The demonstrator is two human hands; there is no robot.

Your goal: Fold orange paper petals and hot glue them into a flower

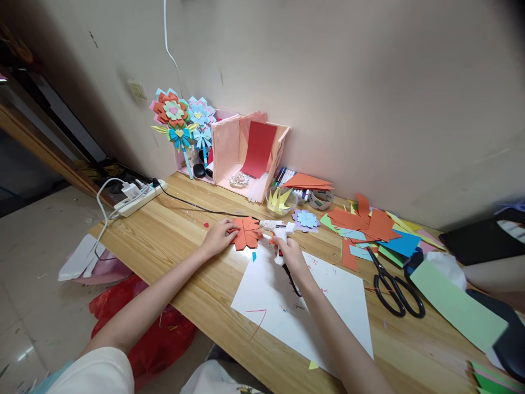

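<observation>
My left hand (221, 237) grips the left edge of an orange folded-paper flower (246, 234), which lies flat on the wooden table. Wrapped around the handle of a white hot glue gun (289, 229) is my right hand (290, 256). The gun's front end points left, close to the flower's right side; whether it touches cannot be made out. Under my right forearm lies a white sheet of paper (262, 295) with coloured marks. A small blue paper scrap (254, 256) sits just below the flower. A layered blue and purple paper flower (307, 219) rests behind the gun.
Black-handled scissors (396, 290) and coloured paper pieces (365, 224) lie to the right. A clear bowl (281, 203) holds yellow paper points. Behind stand a pink box (226, 148) and finished paper flowers (174, 112). A cord runs from the power strip (141, 200) across the table.
</observation>
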